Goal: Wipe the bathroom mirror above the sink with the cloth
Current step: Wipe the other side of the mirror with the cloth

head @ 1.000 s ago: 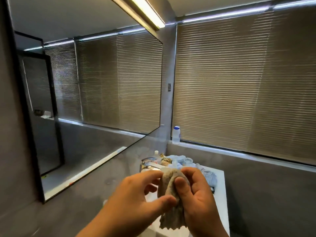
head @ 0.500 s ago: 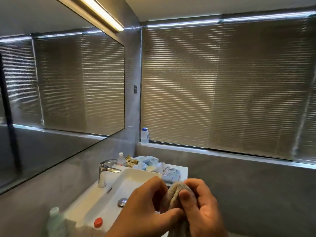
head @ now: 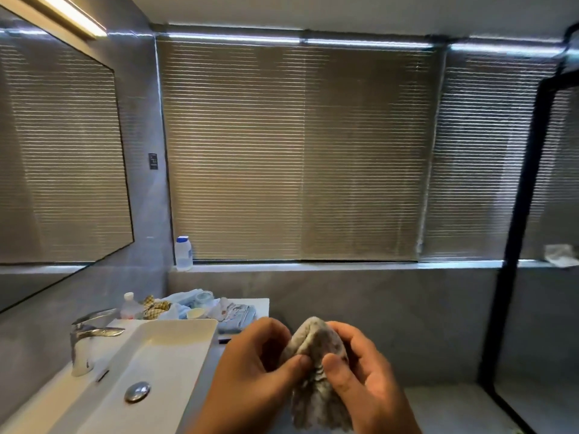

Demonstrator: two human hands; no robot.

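Left hand (head: 250,380): fingers curled in, thumb pressed on the cloth, pinching its left side.
Right hand (head: 369,380): fingers wrapped round the back of the cloth, thumb pressed on the front, pinching its right side.
Cloth (head: 316,399): grey and fuzzy, bunched up between both hands. Its top pokes up above the thumbs and the rest hangs down below them. It is held in the air, to the right of the sink and not touching the mirror.
Sink (head: 175,349): white and square-edged, low on the left. A round shiny drain plug (head: 137,391) sits in the bottom.
Tap (head: 86,339): shiny metal, standing at the left edge of the sink, spout pointing over the bowl.
Counter clutter (head: 194,308): a small clear bottle with a white cap, a checked cloth, a little cup and some folded blue things, all piled behind the sink.
White bottle (head: 183,253): blue cap, standing upright on the window ledge, at the left end, in the corner.
Mirror (head: 59,158): big, dark-framed, on the left wall above the sink. It shows the blinds. Both hands are well apart from it.
Blinds (head: 297,151): closed, tan slats, filling the far wall.
Black frame (head: 517,214): a tall dark post on the right, with glass beside it.
Light strip (head: 75,17): glowing, above the mirror.
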